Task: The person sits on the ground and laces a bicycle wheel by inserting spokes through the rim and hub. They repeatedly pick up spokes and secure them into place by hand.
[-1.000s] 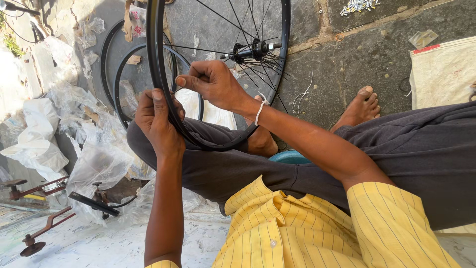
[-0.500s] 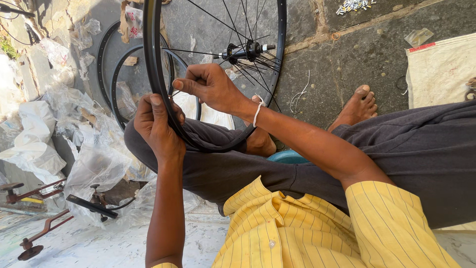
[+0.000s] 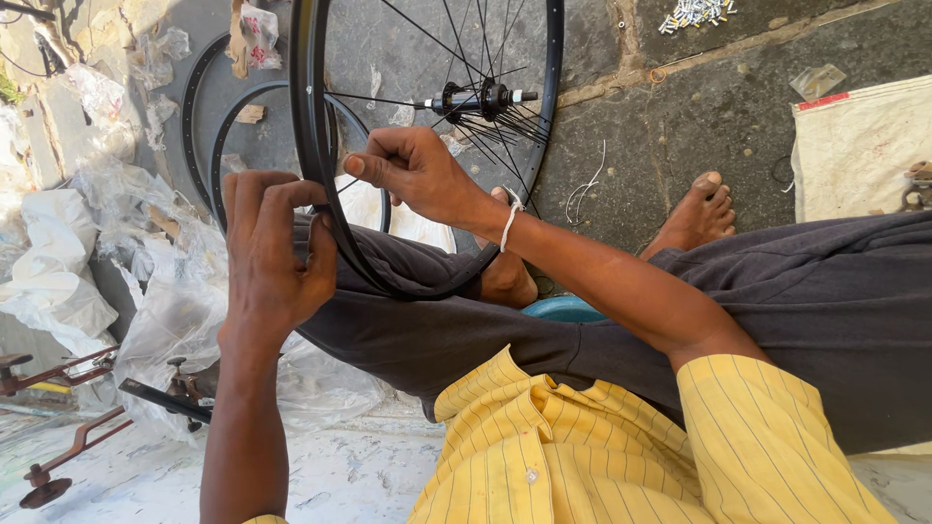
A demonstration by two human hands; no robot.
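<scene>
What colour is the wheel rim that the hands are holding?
Black, seen plainly in the head view: the wheel rim.

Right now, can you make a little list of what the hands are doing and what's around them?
Left hand: grips the black wheel rim from outside
Right hand: fingertips pinched at a spoke just inside the rim
Hub: in the wheel's middle, loose spokes fanned out
Wheel rests on: person's lap
Behind: two bare rims on the ground
Left side: crumpled plastic sheets
</scene>
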